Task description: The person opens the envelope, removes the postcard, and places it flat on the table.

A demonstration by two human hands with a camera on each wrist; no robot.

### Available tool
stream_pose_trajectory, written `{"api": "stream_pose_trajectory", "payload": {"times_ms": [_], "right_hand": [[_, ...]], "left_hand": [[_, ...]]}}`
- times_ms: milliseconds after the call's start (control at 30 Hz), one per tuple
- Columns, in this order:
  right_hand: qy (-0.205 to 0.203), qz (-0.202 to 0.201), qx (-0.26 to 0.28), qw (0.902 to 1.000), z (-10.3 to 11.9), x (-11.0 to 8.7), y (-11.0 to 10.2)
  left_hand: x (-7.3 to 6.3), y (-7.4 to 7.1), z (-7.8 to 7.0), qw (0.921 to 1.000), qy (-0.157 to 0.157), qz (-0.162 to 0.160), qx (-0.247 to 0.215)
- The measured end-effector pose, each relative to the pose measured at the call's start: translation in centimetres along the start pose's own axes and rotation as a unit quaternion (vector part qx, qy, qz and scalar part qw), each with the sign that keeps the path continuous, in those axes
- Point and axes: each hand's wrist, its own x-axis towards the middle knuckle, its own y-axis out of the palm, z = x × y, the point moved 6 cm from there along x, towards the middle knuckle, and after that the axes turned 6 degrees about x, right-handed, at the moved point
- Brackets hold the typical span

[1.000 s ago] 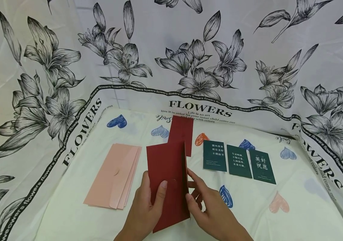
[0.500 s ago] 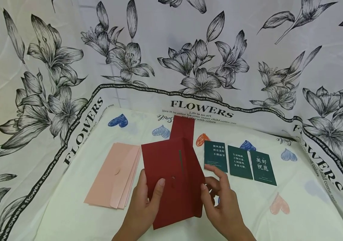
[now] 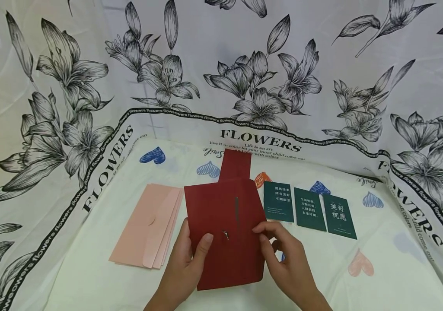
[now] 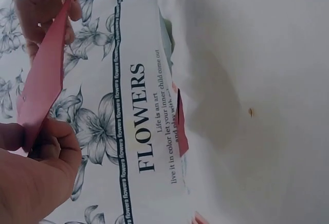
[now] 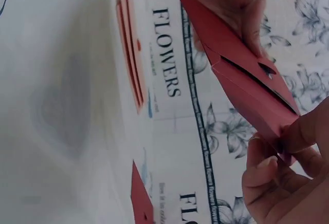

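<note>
A dark red envelope point(image 3: 221, 259) is held up over the table, its flap point(image 3: 250, 242) folded out to the right. My left hand point(image 3: 186, 263) grips its left side, thumb on the front. The flap's right edge is pinched between thumb and fingers of my right hand point(image 3: 285, 255). A dark green strip shows at the envelope's opening, and a small cut-out sits near its middle. In the right wrist view the opening of the envelope point(image 5: 247, 70) gapes as a narrow slot. Behind it lies another red envelope point(image 3: 237, 166), partly hidden.
Several pink envelopes point(image 3: 147, 226) lie stacked at the left. Three dark green cards with white writing lie in a row at the right: a left card point(image 3: 278, 203), a middle card point(image 3: 310, 210) and a right card point(image 3: 339, 216). A flower-print cloth point(image 3: 190, 77) hangs behind.
The flap has swung out to the right, widening the envelope and exposing the green strip. My right hand moved right with it, then its index finger came down onto the flap.
</note>
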Motion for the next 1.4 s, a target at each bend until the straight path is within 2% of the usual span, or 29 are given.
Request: {"api": "stream_pose_trajectory", "payload": {"times_ms": [100,167,333,533,633,767,933,1167,1400], "right_hand": [[0.040,0.011,0.051,0.9978,-0.5,0.1,0.1],[0.057,0.013,0.067,0.9961,-0.7,0.2,0.2],[0.062,0.016,0.027,0.9976,-0.4,0.1,0.7],[0.049,0.011,-0.020,0.9986,0.0,0.1,1.0],[0.058,0.011,-0.017,0.9981,-0.2,0.0,1.0],[0.083,0.014,0.013,0.9964,-0.7,-0.1,0.7],[0.094,0.009,0.038,0.9948,-1.0,-0.1,0.2],[0.107,0.001,0.027,0.9940,-1.3,-0.1,-0.1],[0.122,-0.013,0.011,0.9924,-1.6,-0.1,-0.7]], "left_hand": [[-0.1,0.1,0.0,0.9997,-0.014,0.007,-0.017],[-0.2,0.2,0.0,0.9997,-0.020,0.007,-0.012],[-0.3,0.7,-0.1,0.9998,-0.019,0.007,0.009],[-0.2,1.1,-0.3,0.9995,0.015,0.019,0.018],[0.0,1.0,-0.2,0.9990,0.027,0.022,0.029],[0.2,0.5,0.2,0.9989,0.016,0.010,0.042],[0.5,-0.3,0.4,0.9981,0.010,-0.004,0.060],[0.6,-0.4,0.5,0.9986,-0.006,-0.002,0.053],[0.7,-0.5,0.5,0.9978,-0.001,-0.011,0.066]]}}
